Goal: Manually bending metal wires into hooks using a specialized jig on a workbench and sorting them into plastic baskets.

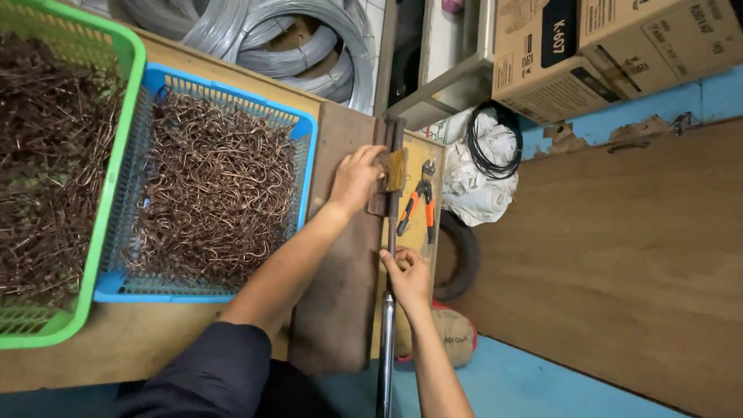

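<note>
My left hand (354, 179) rests on a brass-coloured block (395, 169) at the top of a narrow metal bending jig (389, 139), which is fixed along a dark brown board (337, 294). Its fingers press the block. My right hand (407, 277) grips a long grey metal lever bar (385, 348) that runs along the board's edge toward me. Left of the board stands a blue basket (306, 128) full of bent copper-coloured wire hooks (217, 193).
A green basket (116, 155) with more brown wire pieces stands at far left. Orange-handled pliers (418, 207) lie beside the jig. Coils of grey wire (302, 39), cardboard boxes (611, 54), a white cloth with black cable (484, 166) and a wooden panel (619, 255) surround the bench.
</note>
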